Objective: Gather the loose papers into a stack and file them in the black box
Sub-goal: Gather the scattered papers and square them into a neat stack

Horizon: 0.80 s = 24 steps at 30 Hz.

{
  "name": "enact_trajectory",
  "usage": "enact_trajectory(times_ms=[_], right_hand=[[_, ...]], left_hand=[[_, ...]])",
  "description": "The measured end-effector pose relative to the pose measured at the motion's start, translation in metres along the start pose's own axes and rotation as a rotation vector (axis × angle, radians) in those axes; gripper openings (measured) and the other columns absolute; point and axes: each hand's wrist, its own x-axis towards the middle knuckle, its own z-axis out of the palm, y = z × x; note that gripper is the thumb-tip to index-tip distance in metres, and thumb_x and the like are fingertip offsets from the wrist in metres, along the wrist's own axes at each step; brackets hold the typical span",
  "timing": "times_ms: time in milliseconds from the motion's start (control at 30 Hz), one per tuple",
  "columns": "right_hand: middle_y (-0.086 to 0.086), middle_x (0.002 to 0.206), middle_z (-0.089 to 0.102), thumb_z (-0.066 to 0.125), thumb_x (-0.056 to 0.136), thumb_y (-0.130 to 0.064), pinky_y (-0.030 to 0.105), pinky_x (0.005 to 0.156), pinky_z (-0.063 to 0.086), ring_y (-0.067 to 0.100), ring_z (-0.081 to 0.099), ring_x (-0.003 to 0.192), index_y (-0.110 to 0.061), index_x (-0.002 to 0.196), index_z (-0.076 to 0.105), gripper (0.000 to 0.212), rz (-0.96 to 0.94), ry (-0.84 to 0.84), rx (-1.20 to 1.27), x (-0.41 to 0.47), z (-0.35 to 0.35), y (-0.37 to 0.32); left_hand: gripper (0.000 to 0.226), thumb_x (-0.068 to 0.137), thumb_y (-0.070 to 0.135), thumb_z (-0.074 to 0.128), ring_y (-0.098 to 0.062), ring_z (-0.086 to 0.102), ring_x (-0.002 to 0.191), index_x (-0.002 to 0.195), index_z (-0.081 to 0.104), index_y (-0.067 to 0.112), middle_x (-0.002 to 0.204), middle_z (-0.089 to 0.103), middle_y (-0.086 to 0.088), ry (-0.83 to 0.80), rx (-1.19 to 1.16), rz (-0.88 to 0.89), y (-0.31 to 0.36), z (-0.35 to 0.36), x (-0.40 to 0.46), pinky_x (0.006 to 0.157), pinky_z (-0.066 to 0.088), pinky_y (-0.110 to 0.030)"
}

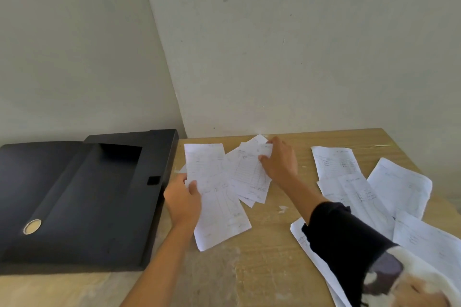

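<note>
Though printed, papers [219, 197] illegibly blurred.

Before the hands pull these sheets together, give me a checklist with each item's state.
1. Left hand gripping the long sheet: ok.
2. Right hand on the overlapping sheets near the wall: ok.
3. All papers in one stack: not ok; the loose sheets on the right lie apart.
4. Black box open beside the papers: ok.
5. Box empty inside: cannot tell.
</note>
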Motion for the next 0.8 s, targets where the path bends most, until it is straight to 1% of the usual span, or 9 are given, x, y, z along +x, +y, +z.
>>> enact_trajectory(times_ms=[33,100,200,300,400,567,633,733,800], right_hand=[[0.009,0.12,0.053,0.061,0.085,-0.022,0.04,0.088,0.046,0.026,0.05,0.107,-0.012,0.119,0.046,0.039,-0.01,0.001,-0.122,0.002,0.005,0.004],[0.012,0.126,0.047,0.059,0.085,-0.033,0.042,0.096,0.038,0.029,0.044,0.115,-0.01,0.124,0.042,0.048,-0.004,0.004,-0.241,0.005,0.01,0.008],[0.016,0.123,0.048,0.062,0.084,-0.039,0.038,0.093,0.04,0.032,0.046,0.112,-0.005,0.124,0.038,0.058,0.026,-0.001,-0.277,0.007,0.01,0.005],[0.017,0.12,0.052,0.068,0.079,-0.041,0.038,0.092,0.04,0.033,0.047,0.112,-0.004,0.121,0.039,0.063,0.078,-0.025,-0.262,0.006,0.007,0.003],[0.014,0.121,0.055,0.073,0.076,-0.037,0.041,0.096,0.039,0.032,0.045,0.117,-0.006,0.118,0.044,0.06,0.141,-0.07,-0.158,0.004,0.002,0.009],[0.013,0.128,0.044,0.077,0.073,-0.029,0.036,0.101,0.034,0.03,0.04,0.119,-0.012,0.117,0.053,0.052,0.207,-0.128,-0.083,0.002,-0.009,0.014],[0.011,0.125,0.045,0.076,0.074,-0.022,0.035,0.095,0.038,0.028,0.043,0.113,-0.015,0.112,0.053,0.045,0.195,-0.15,-0.032,0.001,-0.009,0.013],[0.009,0.112,0.055,0.075,0.074,-0.013,0.027,0.067,0.04,0.02,0.047,0.09,-0.013,0.109,0.046,0.045,0.145,-0.149,-0.002,0.0,-0.008,0.012],[0.008,0.109,0.058,0.076,0.072,-0.011,0.025,0.061,0.038,0.021,0.051,0.09,-0.009,0.113,0.043,0.053,0.188,-0.152,0.05,0.0,-0.01,0.012]], left_hand=[[0.012,0.09,0.014,0.052,-0.023,0.057,0.084,0.095,0.058,0.004,0.103,0.063,-0.018,0.017,0.014,0.011,-0.001,0.0,0.001,0.07,0.047,-0.031],[0.016,0.092,0.018,0.049,-0.028,0.058,0.088,0.093,0.056,0.003,0.101,0.059,-0.017,0.045,0.029,0.036,-0.001,0.0,0.001,0.072,0.048,-0.034],[0.02,0.091,0.022,0.049,-0.027,0.052,0.093,0.09,0.055,0.003,0.105,0.052,-0.016,0.097,0.055,0.026,0.002,0.003,0.0,0.07,0.045,-0.034],[0.02,0.088,0.021,0.056,-0.027,0.045,0.104,0.093,0.058,0.002,0.118,0.048,-0.016,0.121,0.088,-0.008,0.006,0.009,-0.004,0.075,0.043,-0.034],[0.026,0.085,0.019,0.061,-0.032,0.04,0.119,0.102,0.057,0.001,0.136,0.038,-0.018,0.077,0.12,-0.027,0.008,0.015,-0.007,0.091,0.046,-0.042],[0.028,0.078,0.012,0.069,-0.035,0.032,0.127,0.101,0.057,0.003,0.145,0.029,-0.018,0.046,0.082,-0.054,0.012,0.019,-0.007,0.096,0.043,-0.047],[0.029,0.076,0.008,0.071,-0.035,0.033,0.128,0.1,0.056,0.004,0.144,0.031,-0.019,0.039,0.056,-0.07,0.015,0.019,-0.004,0.099,0.041,-0.048],[0.03,0.073,0.002,0.072,-0.036,0.037,0.127,0.098,0.056,0.006,0.14,0.036,-0.019,0.04,-0.004,-0.095,0.018,0.019,-0.001,0.099,0.043,-0.049],[0.033,0.07,-0.002,0.073,-0.035,0.05,0.116,0.097,0.056,0.007,0.126,0.051,-0.019,0.058,-0.052,-0.098,0.019,0.018,0.0,0.086,0.052,-0.044]])
